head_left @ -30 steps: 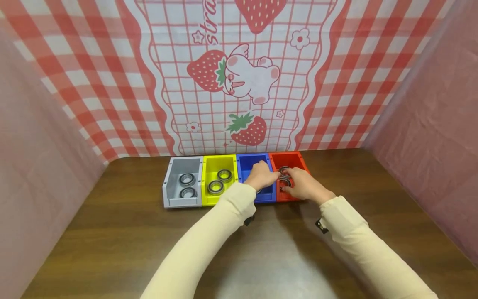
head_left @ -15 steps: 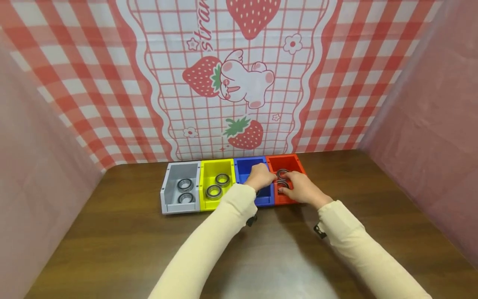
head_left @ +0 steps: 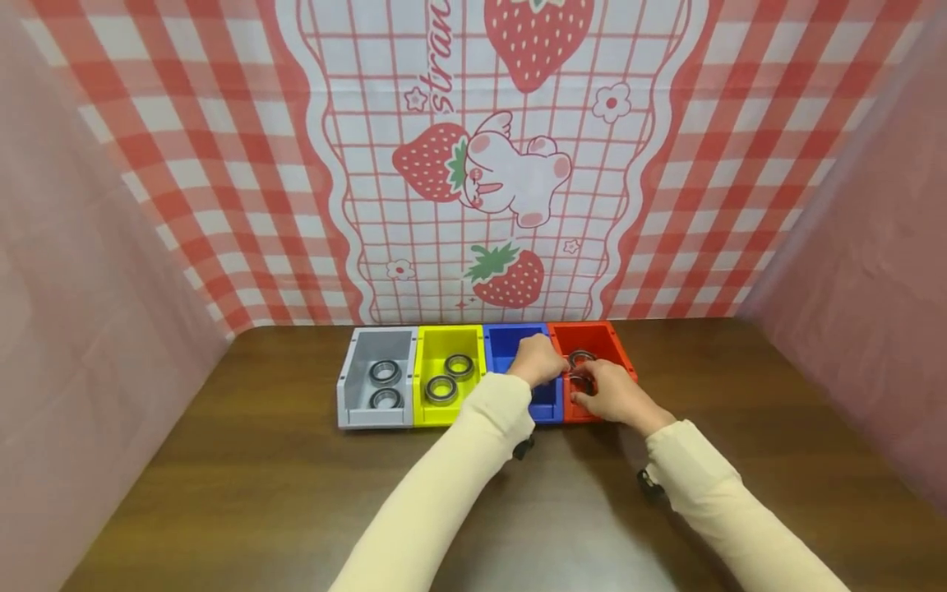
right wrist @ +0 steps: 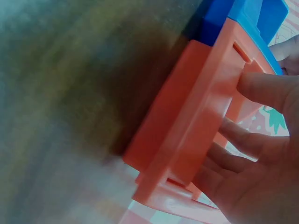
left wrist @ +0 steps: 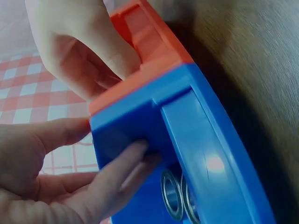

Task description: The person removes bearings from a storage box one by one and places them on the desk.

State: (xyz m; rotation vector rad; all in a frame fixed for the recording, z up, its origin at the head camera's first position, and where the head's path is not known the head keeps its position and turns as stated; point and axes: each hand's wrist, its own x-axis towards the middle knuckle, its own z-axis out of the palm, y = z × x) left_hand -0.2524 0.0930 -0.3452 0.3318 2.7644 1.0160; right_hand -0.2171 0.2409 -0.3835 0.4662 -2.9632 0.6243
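Note:
In the head view my left hand [head_left: 536, 359] reaches into the blue bin [head_left: 547, 411]. In the left wrist view its fingers extend loosely inside, while the thumb touches the blue-red edge. Two ball bearings [left wrist: 175, 198] lie near the blue bin's front lip, apart from those fingers. My right hand [head_left: 617, 395] reaches into the red bin [head_left: 595, 335], thumb and fingers spread. Behind it show two more bearings [head_left: 582, 357], one partly covered by the fingers. In the right wrist view nothing shows between thumb and fingers; some fingertips are hidden by the bin's wall.
A grey bin [head_left: 355, 370] and a yellow bin [head_left: 449, 339] join the row on the left, each holding two bearings. The wooden table [head_left: 296, 493] lies in front. Checked cloth [head_left: 281, 197] hangs behind the bins, with pink cloth [head_left: 873, 288] at the sides.
The head view has shifted slightly, moving the whole scene in the picture. Both hands stay at the blue and red bins, with little visible change in their posture.

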